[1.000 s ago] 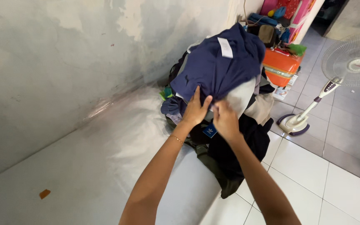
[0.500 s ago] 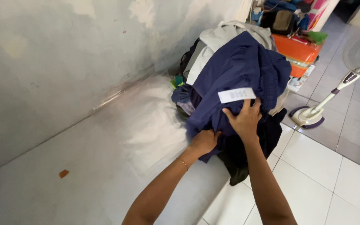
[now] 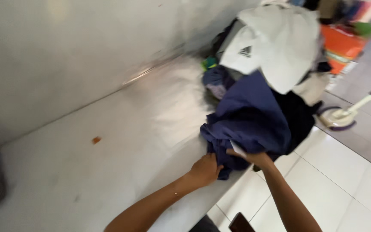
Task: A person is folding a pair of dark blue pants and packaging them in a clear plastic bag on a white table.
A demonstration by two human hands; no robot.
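Both my hands grip a navy blue garment (image 3: 250, 118) at its near edge. My left hand (image 3: 205, 168) clutches the lower left fold. Just to its right, my right hand (image 3: 254, 157) holds the fabric by a small white tag. The garment trails back into a heap of clothes (image 3: 263, 64) on a white tiled ledge (image 3: 108, 172), with a white shirt (image 3: 275, 41) on top and dark pieces beneath.
A grey wall (image 3: 65, 51) runs along the ledge's far side. An orange box (image 3: 340, 43) stands behind the heap. A white fan base (image 3: 340, 118) sits on the tiled floor at the right. A small orange scrap (image 3: 96, 139) lies on the ledge.
The navy garment has come down off the top of the heap toward me, uncovering the white shirt. Both hands moved nearer and lower with it.
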